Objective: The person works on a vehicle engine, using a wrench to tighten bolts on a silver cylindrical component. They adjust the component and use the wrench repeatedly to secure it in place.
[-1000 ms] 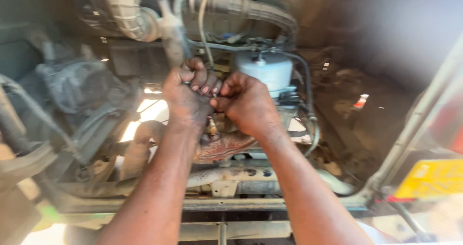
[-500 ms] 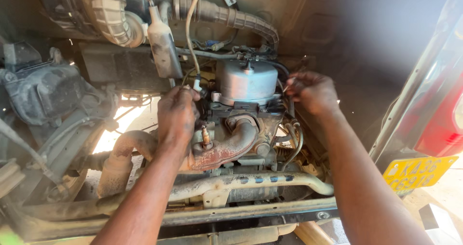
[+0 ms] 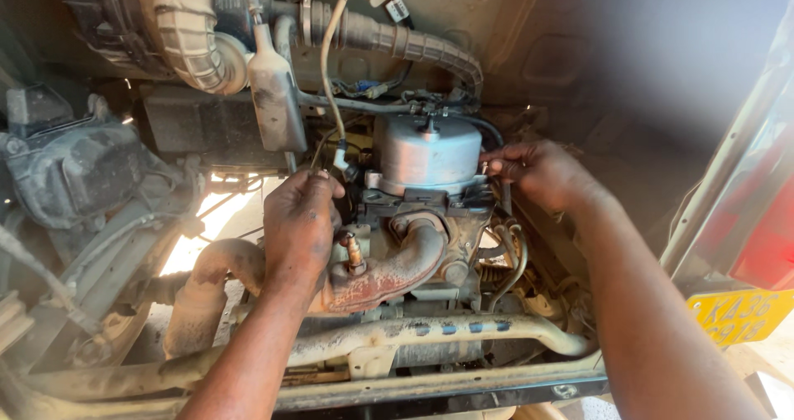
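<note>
Engine bay of a small vehicle, viewed from above the open compartment. At the upper left corner, a ribbed, dust-coated air duct (image 3: 186, 35) is curving downward beside a grimy plastic bottle-shaped reservoir (image 3: 275, 97). Below it, the left hand (image 3: 299, 226) is resting knuckles-up with fingers curled at the left side of the engine, near a thin pale hose (image 3: 327, 73) that is hanging down from above; whether the fingers are gripping anything cannot be told. Just right of this hand, a small threaded sensor (image 3: 354, 250) is standing up from the rust-red, rough-cast exhaust manifold (image 3: 397, 267). At centre, the smooth, dull grey cylindrical metal cover (image 3: 428, 151) is sitting in place on top of the engine, so the work appears to be at the fitting or loosening stage, with no part lifted away. The right hand (image 3: 538, 172) is pinching something small at the cover's right edge, fingertips closed. Along the bottom edge, a bent, dusty steel pipe (image 3: 463, 331) is running across; a yellow plate (image 3: 740, 317) is showing at far right.
</note>
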